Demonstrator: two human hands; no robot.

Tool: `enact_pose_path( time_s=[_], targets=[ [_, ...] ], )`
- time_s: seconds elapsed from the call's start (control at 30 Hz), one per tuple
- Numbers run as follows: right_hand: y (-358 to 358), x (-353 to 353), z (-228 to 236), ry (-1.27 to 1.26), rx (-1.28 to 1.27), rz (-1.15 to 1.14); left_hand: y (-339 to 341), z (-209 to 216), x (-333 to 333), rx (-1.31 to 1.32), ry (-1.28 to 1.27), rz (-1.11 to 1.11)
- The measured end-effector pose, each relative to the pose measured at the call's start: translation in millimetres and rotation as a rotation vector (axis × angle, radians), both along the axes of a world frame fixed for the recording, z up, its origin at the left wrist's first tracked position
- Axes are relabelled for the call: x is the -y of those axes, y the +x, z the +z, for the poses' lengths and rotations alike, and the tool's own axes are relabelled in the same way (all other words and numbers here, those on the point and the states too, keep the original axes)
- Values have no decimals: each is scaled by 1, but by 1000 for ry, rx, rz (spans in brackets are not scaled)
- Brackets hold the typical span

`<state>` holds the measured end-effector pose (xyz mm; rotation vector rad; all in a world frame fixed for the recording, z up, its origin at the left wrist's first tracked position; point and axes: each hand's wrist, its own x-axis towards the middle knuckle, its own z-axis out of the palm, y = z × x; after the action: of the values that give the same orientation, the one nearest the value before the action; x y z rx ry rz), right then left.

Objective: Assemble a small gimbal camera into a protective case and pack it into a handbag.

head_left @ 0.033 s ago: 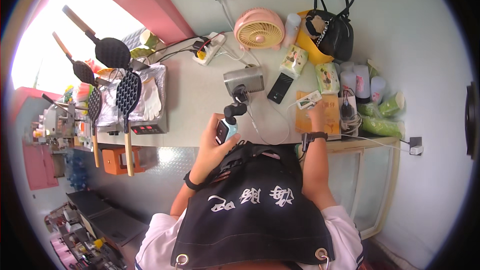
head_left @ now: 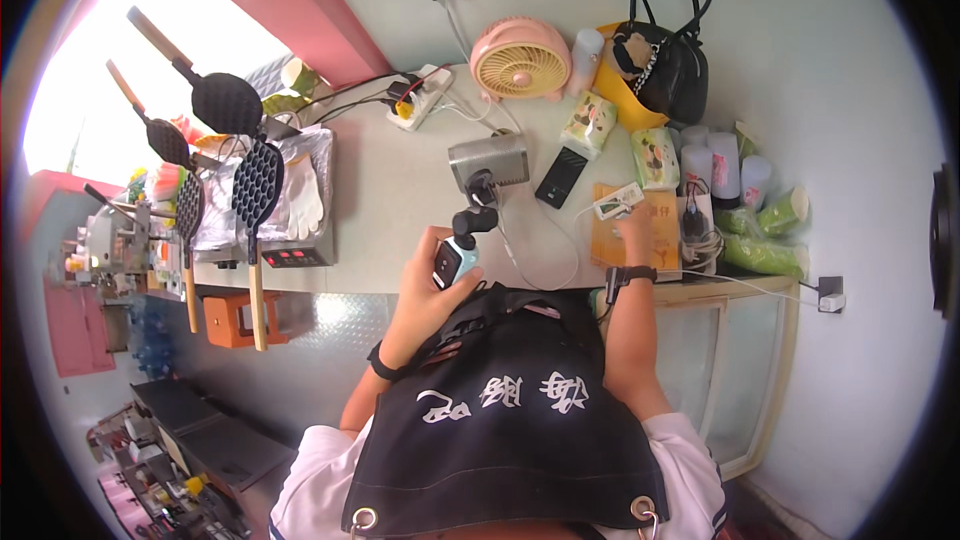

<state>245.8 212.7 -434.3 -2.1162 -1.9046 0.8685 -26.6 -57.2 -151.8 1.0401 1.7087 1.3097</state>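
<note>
Near the front edge of the counter, my left hand (head_left: 430,295) is wrapped round a small handheld device (head_left: 455,258), light blue with a dark face. A black jointed arm (head_left: 470,222) rises from its top towards a grey metal cylinder (head_left: 488,160), with its far end in front of that cylinder. Farther right, my right hand (head_left: 632,230) grips a small white rectangular device (head_left: 619,203) with a pale cable at its left end. That device is over a brown cardboard sheet (head_left: 655,240). A black phone (head_left: 561,177) lies between the two hands, farther back.
Waffle pans (head_left: 257,188) with wooden handles stand on a heater (head_left: 300,254) at left, beside white gloves (head_left: 302,198). At the back are a power strip (head_left: 425,98), pink fan (head_left: 520,60) and black handbag (head_left: 682,78). Tissue packs (head_left: 655,158) and wrapped cups (head_left: 765,250) stand right.
</note>
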Motion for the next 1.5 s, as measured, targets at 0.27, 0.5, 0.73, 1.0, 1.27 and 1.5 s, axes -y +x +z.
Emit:
enact_pose_path(
  time_s=[0.27, 0.5, 0.73, 1.0, 1.27, 1.5],
  targets=[
    [0, 3, 79, 85, -292, -240, 3, 11, -1, -501, 90, 46],
    [-25, 45, 170, 60, -811, 14, 5, 4, 5, -599, 99, -15],
    [-38, 59, 174, 18, -881, 82, 5, 9, 8, -492, 178, -69],
    [-45, 65, 173, -38, -880, 124, -14, 22, 10, 708, 57, -100],
    [-52, 71, 183, -13, -755, 190, -12, 39, 11, -408, 55, 32],
    [-53, 77, 186, 39, -829, 294, -19, 34, 18, -675, 260, -58]
  ],
)
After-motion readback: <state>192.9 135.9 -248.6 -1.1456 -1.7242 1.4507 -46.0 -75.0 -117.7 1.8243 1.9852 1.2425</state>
